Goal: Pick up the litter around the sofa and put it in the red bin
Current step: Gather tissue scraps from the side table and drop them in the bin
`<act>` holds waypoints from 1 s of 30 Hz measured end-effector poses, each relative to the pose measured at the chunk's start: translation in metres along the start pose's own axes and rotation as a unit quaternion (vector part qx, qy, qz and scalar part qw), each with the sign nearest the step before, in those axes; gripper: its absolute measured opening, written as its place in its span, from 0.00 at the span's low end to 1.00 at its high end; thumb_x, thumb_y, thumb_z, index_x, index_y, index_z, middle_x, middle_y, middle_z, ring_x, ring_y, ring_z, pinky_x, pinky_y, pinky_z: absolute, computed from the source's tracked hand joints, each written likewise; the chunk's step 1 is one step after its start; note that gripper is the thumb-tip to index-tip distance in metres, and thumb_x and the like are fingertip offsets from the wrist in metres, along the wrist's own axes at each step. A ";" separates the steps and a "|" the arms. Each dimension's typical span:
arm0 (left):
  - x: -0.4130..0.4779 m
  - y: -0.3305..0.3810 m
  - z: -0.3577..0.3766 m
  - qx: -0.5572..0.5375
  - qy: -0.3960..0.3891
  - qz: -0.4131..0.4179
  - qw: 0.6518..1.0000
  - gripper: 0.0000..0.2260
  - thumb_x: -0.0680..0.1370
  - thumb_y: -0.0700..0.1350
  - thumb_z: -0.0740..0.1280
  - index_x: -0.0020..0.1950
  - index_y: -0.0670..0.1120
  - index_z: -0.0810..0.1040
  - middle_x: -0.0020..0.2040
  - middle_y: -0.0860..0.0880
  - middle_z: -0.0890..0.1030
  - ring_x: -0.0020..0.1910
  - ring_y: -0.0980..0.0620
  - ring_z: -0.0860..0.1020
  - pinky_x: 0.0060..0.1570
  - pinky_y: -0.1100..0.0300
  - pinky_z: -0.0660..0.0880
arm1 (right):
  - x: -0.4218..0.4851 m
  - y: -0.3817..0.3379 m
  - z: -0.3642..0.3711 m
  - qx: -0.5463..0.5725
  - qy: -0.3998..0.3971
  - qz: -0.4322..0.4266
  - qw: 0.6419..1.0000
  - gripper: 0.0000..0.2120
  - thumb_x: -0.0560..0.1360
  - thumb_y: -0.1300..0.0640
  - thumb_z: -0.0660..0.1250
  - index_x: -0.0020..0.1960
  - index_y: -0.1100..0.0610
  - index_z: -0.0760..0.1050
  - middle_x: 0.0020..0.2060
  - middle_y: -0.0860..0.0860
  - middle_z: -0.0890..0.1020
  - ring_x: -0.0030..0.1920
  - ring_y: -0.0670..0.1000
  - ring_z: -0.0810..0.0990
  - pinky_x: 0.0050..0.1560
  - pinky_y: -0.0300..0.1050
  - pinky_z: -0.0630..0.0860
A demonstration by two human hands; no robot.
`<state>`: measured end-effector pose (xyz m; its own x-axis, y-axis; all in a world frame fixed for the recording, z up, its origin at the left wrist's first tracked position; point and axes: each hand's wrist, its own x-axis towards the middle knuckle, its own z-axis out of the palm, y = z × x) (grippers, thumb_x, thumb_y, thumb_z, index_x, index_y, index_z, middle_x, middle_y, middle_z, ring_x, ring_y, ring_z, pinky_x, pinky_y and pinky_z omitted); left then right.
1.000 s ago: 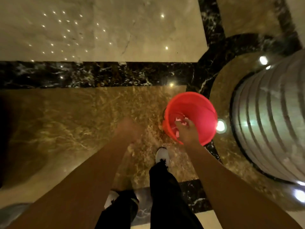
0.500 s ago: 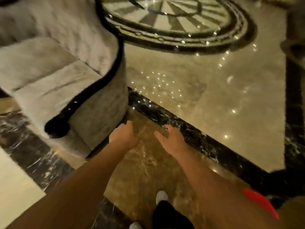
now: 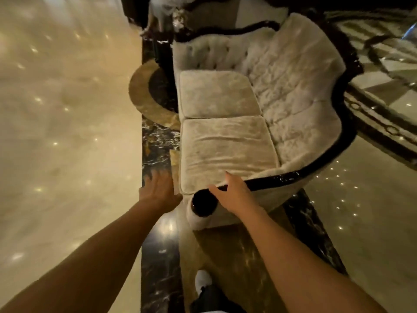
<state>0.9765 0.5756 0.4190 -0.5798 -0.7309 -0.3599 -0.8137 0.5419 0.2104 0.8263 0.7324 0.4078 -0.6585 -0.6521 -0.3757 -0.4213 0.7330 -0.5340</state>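
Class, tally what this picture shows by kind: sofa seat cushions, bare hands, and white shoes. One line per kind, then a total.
Pale velvet sofa seat cushions: 2 (far, near)
Bare hands: 2 (left, right)
White shoes: 1
Total: 5

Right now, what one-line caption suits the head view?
Both empty hands, left hand and right hand, reach toward the near armrest of a cream sofa on polished marble floor.

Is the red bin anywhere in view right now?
No. The view shows only the sofa, glossy marble floor and both empty hands, left hand and right hand.
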 end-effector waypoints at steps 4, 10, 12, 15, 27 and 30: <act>0.057 -0.024 -0.036 -0.006 0.034 -0.047 0.998 0.38 0.67 0.63 0.69 0.70 0.49 0.60 0.67 0.41 0.64 0.66 0.36 0.65 0.57 0.40 0.73 | 0.089 -0.059 -0.012 -0.033 -0.020 -0.044 0.998 0.41 0.73 0.34 0.60 0.79 0.51 0.52 0.77 0.55 0.60 0.75 0.58 0.62 0.70 0.55 0.64; 0.165 -0.067 -0.072 -0.013 0.023 -0.101 0.995 0.34 0.69 0.61 0.69 0.69 0.47 0.63 0.68 0.41 0.63 0.67 0.37 0.64 0.57 0.43 0.73 | 0.212 -0.146 -0.006 -0.071 -0.036 -0.089 0.993 0.42 0.73 0.35 0.61 0.79 0.51 0.49 0.75 0.57 0.64 0.73 0.60 0.66 0.68 0.56 0.67; 0.215 -0.084 -0.082 0.005 0.015 -0.102 0.995 0.33 0.70 0.62 0.68 0.69 0.47 0.63 0.68 0.41 0.64 0.67 0.37 0.64 0.57 0.43 0.73 | 0.266 -0.173 -0.002 -0.071 -0.026 -0.093 0.993 0.42 0.73 0.36 0.62 0.79 0.52 0.49 0.75 0.57 0.65 0.73 0.60 0.66 0.67 0.55 0.67; 0.300 -0.110 -0.101 0.031 -0.003 -0.091 0.995 0.33 0.70 0.60 0.68 0.68 0.46 0.63 0.68 0.41 0.63 0.67 0.38 0.64 0.56 0.44 0.72 | 0.349 -0.214 0.002 -0.078 -0.007 -0.088 0.993 0.41 0.74 0.36 0.63 0.78 0.52 0.51 0.74 0.57 0.66 0.71 0.60 0.68 0.66 0.55 0.69; 0.624 -0.167 -0.237 0.034 -0.087 -0.033 0.995 0.31 0.73 0.58 0.68 0.69 0.44 0.63 0.67 0.39 0.65 0.67 0.36 0.64 0.60 0.42 0.72 | 0.590 -0.366 0.005 -0.072 -0.040 0.022 0.996 0.37 0.76 0.40 0.62 0.78 0.53 0.53 0.71 0.58 0.68 0.69 0.61 0.69 0.65 0.55 0.70; 0.689 -0.170 -0.266 0.044 -0.108 0.000 0.993 0.31 0.73 0.59 0.67 0.70 0.45 0.63 0.68 0.39 0.65 0.67 0.37 0.65 0.60 0.42 0.72 | 0.654 -0.401 -0.010 -0.072 -0.038 0.042 0.996 0.34 0.75 0.41 0.62 0.76 0.53 0.58 0.69 0.59 0.71 0.66 0.61 0.72 0.63 0.54 0.72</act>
<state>0.7041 -0.1303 0.3776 -0.5494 -0.6309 -0.5479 -0.8016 0.5830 0.1325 0.5585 0.0135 0.3838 -0.6488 -0.5958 -0.4734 -0.4547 0.8023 -0.3866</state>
